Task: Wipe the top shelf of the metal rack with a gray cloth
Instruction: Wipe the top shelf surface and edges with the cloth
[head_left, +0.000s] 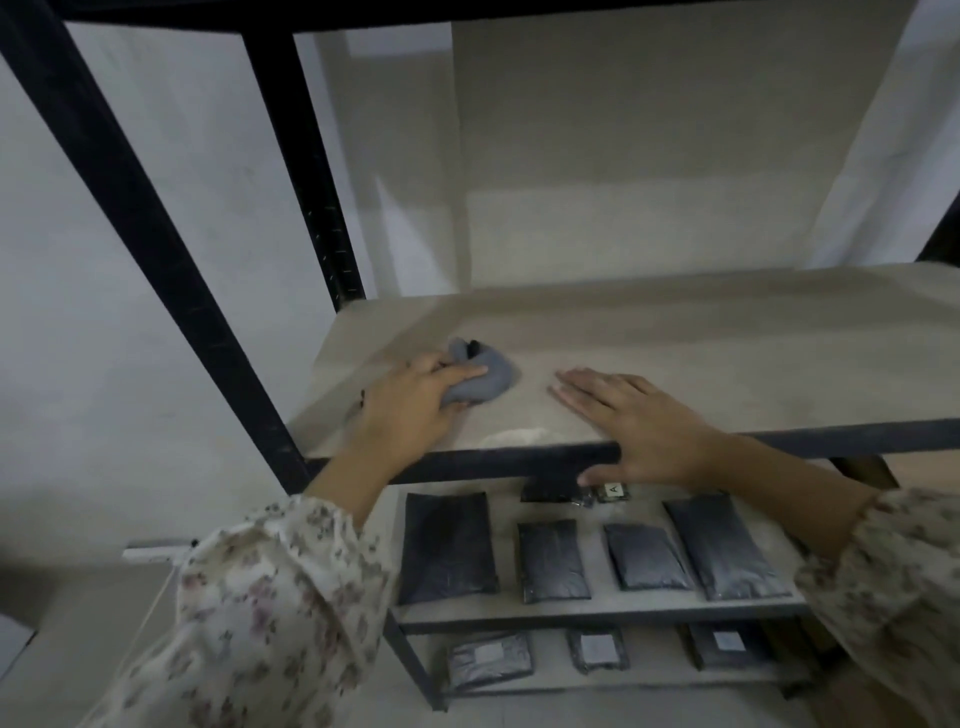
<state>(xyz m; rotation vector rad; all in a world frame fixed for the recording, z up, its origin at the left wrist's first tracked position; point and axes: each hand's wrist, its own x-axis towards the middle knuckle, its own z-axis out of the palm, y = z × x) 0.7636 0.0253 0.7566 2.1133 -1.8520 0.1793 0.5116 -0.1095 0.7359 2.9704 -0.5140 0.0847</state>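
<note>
Gray cloth (485, 382) is bunched in a wad on the top shelf (701, 353), left-near part of the board, close to the front-left post (156, 249) of the metal rack (306, 171). Left hand (415, 402) comes at it from the near side, fingers curled over the wad and pressing it to the board. The bunched grip likely gives pressure for scrubbing dust. Right hand (639, 421) lies flat, fingers straight, palm on the shelf just right of the cloth, thumb over the dark front rail (519, 462). It holds nothing and is probably a brace. Cloth touches the left hand only, with a small gap to the right fingertips. Pale dusty patch (517, 435) sits near the front edge between the hands, seemingly not yet wiped. The shelf's right and far areas look dusty; wiping judged early. Dark packets (447, 548) lie on the lower shelf (597, 605).
</note>
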